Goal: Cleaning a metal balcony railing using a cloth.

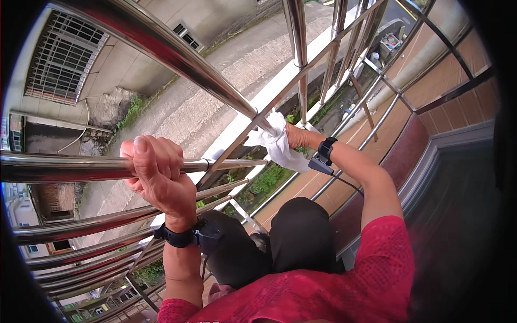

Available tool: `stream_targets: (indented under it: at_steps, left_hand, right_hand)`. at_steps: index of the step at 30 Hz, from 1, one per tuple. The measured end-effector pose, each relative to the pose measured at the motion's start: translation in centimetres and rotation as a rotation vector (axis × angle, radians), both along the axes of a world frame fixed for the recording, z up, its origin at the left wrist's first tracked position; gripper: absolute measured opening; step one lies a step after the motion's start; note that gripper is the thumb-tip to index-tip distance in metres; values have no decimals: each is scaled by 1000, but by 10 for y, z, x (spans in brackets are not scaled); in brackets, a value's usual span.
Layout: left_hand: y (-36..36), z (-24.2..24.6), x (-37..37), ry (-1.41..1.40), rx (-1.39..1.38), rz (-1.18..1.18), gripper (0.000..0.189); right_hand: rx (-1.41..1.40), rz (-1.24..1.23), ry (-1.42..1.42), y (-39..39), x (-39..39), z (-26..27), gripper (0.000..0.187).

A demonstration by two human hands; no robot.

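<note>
My left hand [159, 173] is wrapped around a shiny metal bar [64, 167] of a window guard, thumb uppermost. To the right of it, my right hand [298, 136] presses a white cloth [278, 135] around the lower stretch of another polished bar [194, 72], just under the flat crossbar [278, 91]. Part of the cloth hangs down loosely below that hand. The fingers of the right hand are mostly hidden behind the cloth. Each wrist wears a black strap with a small device and a cable.
More metal bars [89, 232] run along the left and upper right. Through the guard a concrete lane [194, 109] shows far below, with a barred window [64, 56] opposite. My bent knees [301, 234] are beneath my arms. A window frame with dark glass [456, 194] stands at right.
</note>
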State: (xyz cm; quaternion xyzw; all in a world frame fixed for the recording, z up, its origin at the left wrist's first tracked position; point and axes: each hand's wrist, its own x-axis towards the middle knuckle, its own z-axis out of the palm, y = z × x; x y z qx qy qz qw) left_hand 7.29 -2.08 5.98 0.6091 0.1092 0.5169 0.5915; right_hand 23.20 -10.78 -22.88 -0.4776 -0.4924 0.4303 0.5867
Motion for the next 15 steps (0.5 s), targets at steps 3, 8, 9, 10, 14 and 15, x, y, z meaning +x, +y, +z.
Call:
stream_targets:
  at_steps: [3,8,9,10,14,15]
  left_hand:
    - [-2,3,-3,-3,13,27,30]
    - [9,6,-17,21,11,77,30]
    - [2,7,-15,31,-32,30,30]
    - [1,6,-10,21,-58,-43,29]
    - [5,-3,-11,-11,-96,-104,26]
    - [2,-3,-6,-35,-103,-113,25]
  right_hand:
    - [-61,-112,-63,5,-13,-79,34]
    - [-216,-419,-680,16,-40,-124,29]
    - [-239,-425,-704,3,-37,-123,29]
    - [-518,-345,-888,-10,-33,-135,33]
    - [-468,-736,-487,-22,-66,-131,47]
    - [-279,-836,-422,-41,-65,-135,51]
